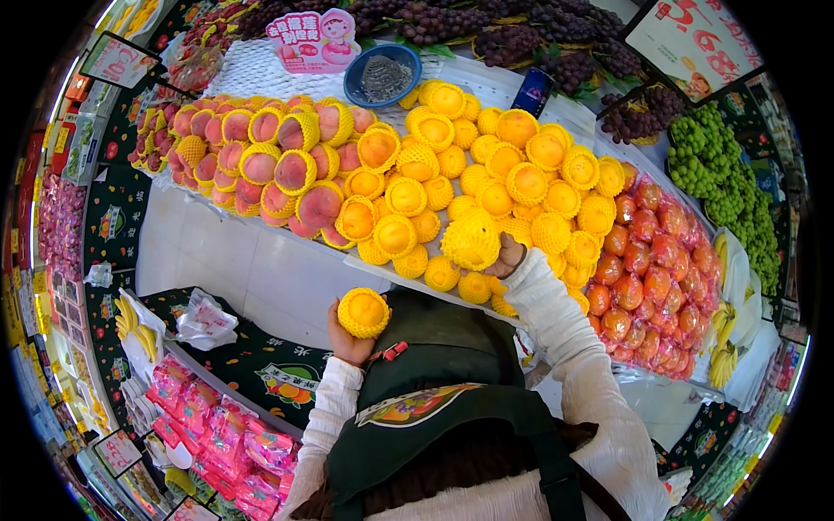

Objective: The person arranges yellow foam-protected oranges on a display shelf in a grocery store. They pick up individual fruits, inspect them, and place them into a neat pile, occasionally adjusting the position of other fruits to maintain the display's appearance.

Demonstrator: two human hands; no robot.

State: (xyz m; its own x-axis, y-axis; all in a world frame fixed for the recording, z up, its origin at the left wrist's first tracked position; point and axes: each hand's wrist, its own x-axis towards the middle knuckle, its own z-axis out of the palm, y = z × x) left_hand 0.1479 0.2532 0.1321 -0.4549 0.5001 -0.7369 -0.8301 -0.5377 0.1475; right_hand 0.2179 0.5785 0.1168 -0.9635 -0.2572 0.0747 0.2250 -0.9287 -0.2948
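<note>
My left hand [350,344] holds a yellow peach [363,311] in a yellow foam net sleeve, in front of my dark green apron [443,345]. My right hand [507,256] grips a larger bundle of yellow foam netting [470,241] above the front of the display. The netting nearly covers whatever fruit is inside. Beneath and behind it spread rows of yellow peaches [405,197], each in its own yellow net. Pinkish-red peaches [295,171], many of them also netted, are heaped to the left.
Plastic-wrapped orange-red fruit [656,284] is piled at the right. A blue basin [383,75], a dark can [533,91] and a pink sign [313,42] stand behind the peaches. Dark grapes [430,23] line the back. Pink packages [215,430] fill a stand at lower left.
</note>
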